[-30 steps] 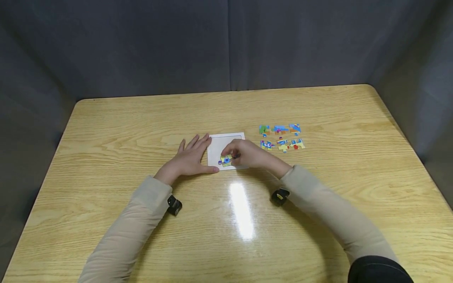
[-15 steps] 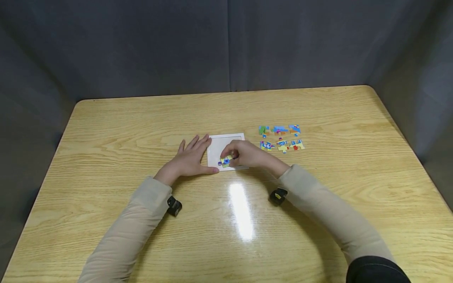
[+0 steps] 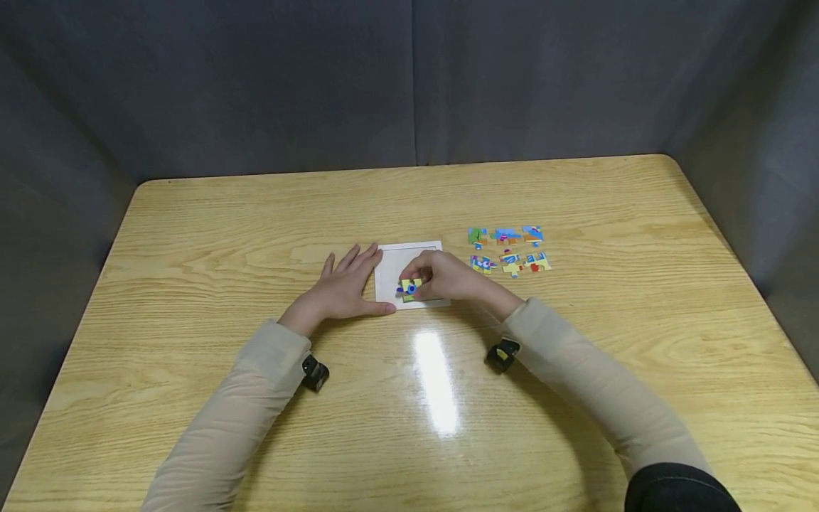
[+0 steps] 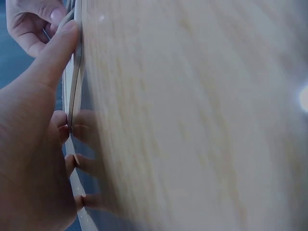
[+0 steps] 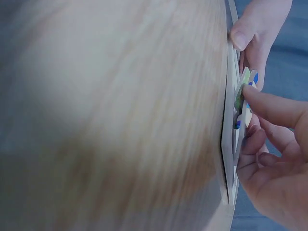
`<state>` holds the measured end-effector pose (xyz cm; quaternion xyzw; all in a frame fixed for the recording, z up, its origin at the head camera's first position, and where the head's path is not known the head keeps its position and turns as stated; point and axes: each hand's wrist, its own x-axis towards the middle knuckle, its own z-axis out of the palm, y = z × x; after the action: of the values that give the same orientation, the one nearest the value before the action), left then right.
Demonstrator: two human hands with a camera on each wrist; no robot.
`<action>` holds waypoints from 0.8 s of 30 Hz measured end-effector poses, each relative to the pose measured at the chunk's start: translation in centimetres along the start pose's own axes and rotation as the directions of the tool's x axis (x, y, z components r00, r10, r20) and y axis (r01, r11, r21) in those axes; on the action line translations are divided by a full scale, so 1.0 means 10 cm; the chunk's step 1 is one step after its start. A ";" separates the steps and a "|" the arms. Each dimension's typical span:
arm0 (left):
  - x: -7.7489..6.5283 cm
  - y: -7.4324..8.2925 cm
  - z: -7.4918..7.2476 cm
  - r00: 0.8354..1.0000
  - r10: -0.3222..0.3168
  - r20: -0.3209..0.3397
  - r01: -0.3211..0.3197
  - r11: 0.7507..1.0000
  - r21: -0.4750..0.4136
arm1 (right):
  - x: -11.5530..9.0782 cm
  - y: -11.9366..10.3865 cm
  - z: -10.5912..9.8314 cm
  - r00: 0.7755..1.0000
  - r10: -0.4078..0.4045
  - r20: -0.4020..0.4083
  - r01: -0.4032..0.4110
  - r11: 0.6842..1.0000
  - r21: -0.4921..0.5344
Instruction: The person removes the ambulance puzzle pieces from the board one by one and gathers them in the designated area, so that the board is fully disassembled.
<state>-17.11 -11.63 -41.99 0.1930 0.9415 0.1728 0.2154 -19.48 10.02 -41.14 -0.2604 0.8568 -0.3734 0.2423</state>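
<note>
My right hand [image 3: 440, 276] pinches a yellow and blue jigsaw piece [image 3: 410, 287] between thumb and fingers, low over the near part of a white puzzle tray [image 3: 392, 264]. In the right wrist view the jigsaw piece [image 5: 247, 98] stands tilted close over the tray [image 5: 228, 139]. Spread along the tray's left side, my left hand [image 3: 345, 290] rests with its thumb on the near left corner and its fingertips at the far left corner. In the left wrist view, the left thumb [image 4: 57, 53] lies along the tray's edge. My right hand covers the tray's right part.
To the right of the tray, several loose jigsaw pieces lie in two rows, among them a green one [image 3: 476, 235] and a yellow one with red [image 3: 537, 262]. The wooden table [image 3: 256, 220] runs back to a dark curtain [image 3: 288, 85].
The jigsaw piece in my right hand has turned slightly, and its left knob has shifted a little away from me. My left hand and the tray stay in place.
</note>
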 end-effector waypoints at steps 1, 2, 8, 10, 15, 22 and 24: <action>0.00 0.00 0.00 1.000 0.000 0.000 0.000 1.000 0.003 | 0.00 0.00 0.00 1.000 -0.002 0.001 0.002 1.000 0.006; 0.00 0.00 0.00 1.000 -0.001 -0.001 0.001 1.000 0.004 | 0.01 0.00 0.00 1.000 0.001 0.002 -0.001 1.000 0.017; 0.01 0.00 0.00 1.000 0.001 0.000 -0.001 1.000 0.004 | 0.03 0.00 0.01 1.000 0.024 -0.008 -0.024 0.995 0.095; 0.00 -0.01 0.00 1.000 0.000 0.005 0.000 1.000 -0.001 | 0.04 -0.01 0.02 0.999 0.040 -0.021 -0.037 0.992 0.118; 0.00 -0.01 0.00 1.000 -0.003 0.012 0.003 1.000 -0.009 | 0.04 -0.02 0.01 0.996 0.056 -0.072 -0.047 0.991 0.122; 0.00 -0.01 -0.01 1.000 -0.010 0.015 0.010 1.000 -0.008 | -0.02 -0.06 -0.09 0.986 0.085 -0.141 -0.068 0.990 0.124; -0.01 0.00 -0.01 1.000 -0.010 0.013 0.010 1.000 -0.009 | -0.06 -0.06 -0.14 0.985 0.090 -0.146 -0.070 0.988 0.137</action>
<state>-17.11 -11.70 -41.90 0.1887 0.9402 0.1746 0.2233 -19.69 10.73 -39.69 -0.1799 0.8562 -0.4375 0.2077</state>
